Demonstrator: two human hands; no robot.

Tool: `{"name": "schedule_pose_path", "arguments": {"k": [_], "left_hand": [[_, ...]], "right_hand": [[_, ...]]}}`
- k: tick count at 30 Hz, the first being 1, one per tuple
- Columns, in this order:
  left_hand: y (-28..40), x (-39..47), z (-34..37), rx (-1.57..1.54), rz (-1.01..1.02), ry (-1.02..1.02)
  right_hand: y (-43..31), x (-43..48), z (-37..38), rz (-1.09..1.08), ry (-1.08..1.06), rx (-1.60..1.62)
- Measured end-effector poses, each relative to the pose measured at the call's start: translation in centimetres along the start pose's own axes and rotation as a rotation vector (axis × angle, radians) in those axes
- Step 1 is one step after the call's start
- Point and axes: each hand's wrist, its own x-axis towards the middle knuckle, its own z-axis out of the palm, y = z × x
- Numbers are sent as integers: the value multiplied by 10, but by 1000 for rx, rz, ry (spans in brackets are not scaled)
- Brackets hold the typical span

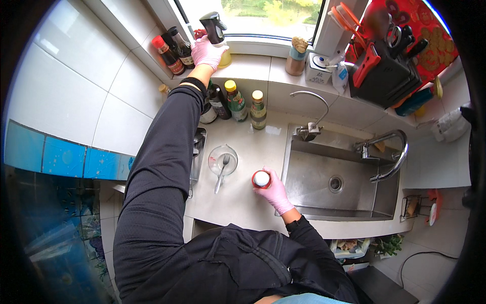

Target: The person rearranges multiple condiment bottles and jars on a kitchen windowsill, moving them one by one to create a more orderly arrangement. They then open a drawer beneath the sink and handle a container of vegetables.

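Note:
My left hand, in a pink glove, reaches to the windowsill and is wrapped around a black-topped dispenser bottle with yellow liquid in it. Part of that bottle is behind the fingers. Beside the hand stand a dark sauce bottle and a red-capped bottle. Over the counter, my right hand, gloved likewise, holds a red container with a white cap, seen from above. A glass measuring cup stands to its left, with a metal fork in it.
Several bottles, including a yellow-capped sauce bottle, line the back of the counter. At right is a steel sink with a curved faucet and a thin spout. A knife block stands on the sill. A metal tray lies partly under my left sleeve.

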Motion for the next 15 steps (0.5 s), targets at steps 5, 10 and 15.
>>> {"name": "schedule_pose_path", "arguments": {"k": [5,10,15], "left_hand": [[5,-14,0,-22,-76,140],[31,-49,-10,-521,-93,316],[128,-71,1,-725,438,-9]], "right_hand": [[-2,-1,-2,19,-15,31],[2,1,0,18,-11,52],[6,2,2,-9,-1,33]]}}
